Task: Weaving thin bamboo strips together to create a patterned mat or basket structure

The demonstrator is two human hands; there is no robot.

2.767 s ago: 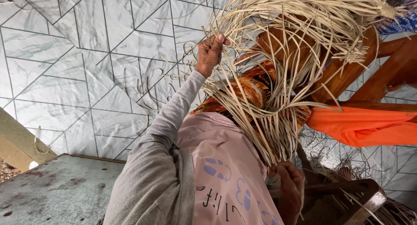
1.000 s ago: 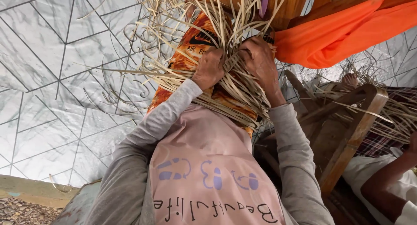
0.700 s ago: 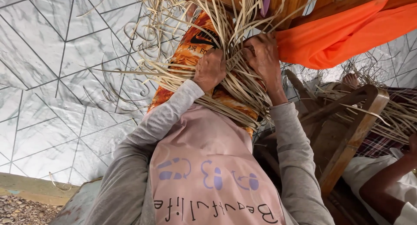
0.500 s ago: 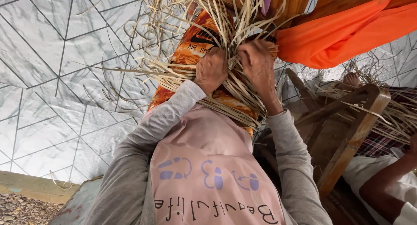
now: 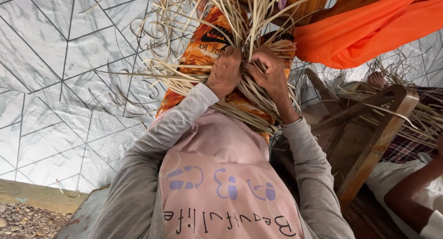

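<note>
Out to the left of my left hand (image 5: 224, 74), loose ends of the pale cane strips (image 5: 184, 80) fan sideways over the grey patterned floor tiles (image 5: 55, 73), some curling at the tips. My left hand is closed around the gathered bundle, knuckles up, fingers wrapped into the strands where they cross my lap. Right beside it, almost touching, my right hand (image 5: 270, 75) pinches and grips the same bundle, thumb pressing toward the left hand, so both hands are together and clamped on the strips. As I judge it, doing this well means keeping the strands flat and parallel under my fingers, holding steady tension with one hand while the other works a strand, and not letting the brittle ends kink or slip out of the gather. The strips are thin, flat, straw-coloured and stiff; above my hands they rise in a tangled spray, and below my hands they sweep down in a tight band across the orange patterned cloth (image 5: 203, 50) on my legs. To the right of my right hand lies a bright orange fabric (image 5: 369, 31), then a wooden chair frame (image 5: 378, 128) with more strips draped over it, and another person's arm (image 5: 415, 193) at the far right edge.
</note>
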